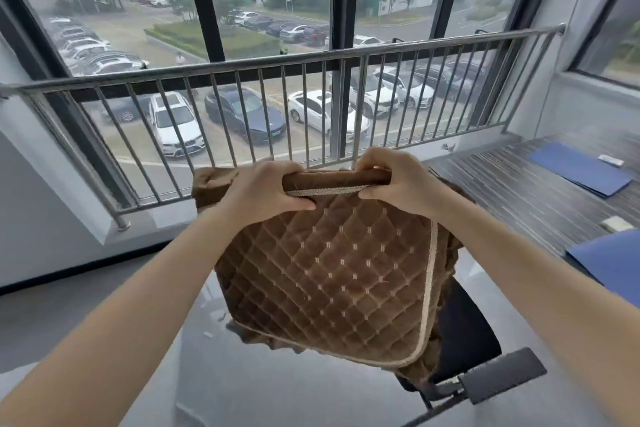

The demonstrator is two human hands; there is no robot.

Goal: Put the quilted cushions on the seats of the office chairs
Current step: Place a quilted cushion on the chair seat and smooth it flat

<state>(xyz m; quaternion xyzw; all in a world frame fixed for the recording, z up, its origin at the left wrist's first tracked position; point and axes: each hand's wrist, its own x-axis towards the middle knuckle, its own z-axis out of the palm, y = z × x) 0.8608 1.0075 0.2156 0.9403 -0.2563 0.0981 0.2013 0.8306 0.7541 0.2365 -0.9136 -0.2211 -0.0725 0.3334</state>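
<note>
A brown quilted cushion with a cream trim hangs in the air in front of me, tilted. My left hand and my right hand both grip its folded top edge, a hand's width apart. Below and behind the cushion stands a black office chair; part of its seat and one armrest show at the lower right, the rest is hidden by the cushion. More brown fabric hangs behind the cushion on its right side.
A dark striped desk stands at the right with blue folders and a small pad on it. A steel railing runs in front of large windows ahead. Grey glossy floor lies below.
</note>
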